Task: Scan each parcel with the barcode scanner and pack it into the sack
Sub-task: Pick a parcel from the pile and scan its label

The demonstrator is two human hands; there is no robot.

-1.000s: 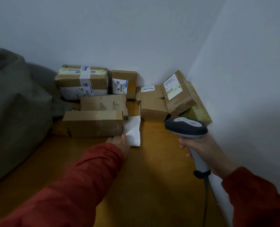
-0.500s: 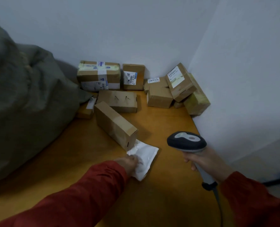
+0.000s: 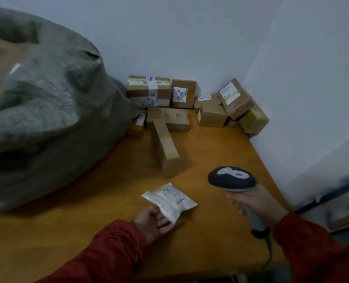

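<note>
Left hand (image 3: 153, 221) pinches the near corner of the white pouch (image 3: 169, 200), label up; right hand (image 3: 255, 205) is wrapped round the barcode scanner (image 3: 232, 178) at the pouch's 3 o'clock. Best to tip its nose onto the barcode and hold the pouch flat and steady; the sack (image 3: 47, 111) waits at 10 o'clock

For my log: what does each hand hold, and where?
Left hand: flat white plastic parcel, by its near corner. Right hand: grey barcode scanner, by its handle.
</note>
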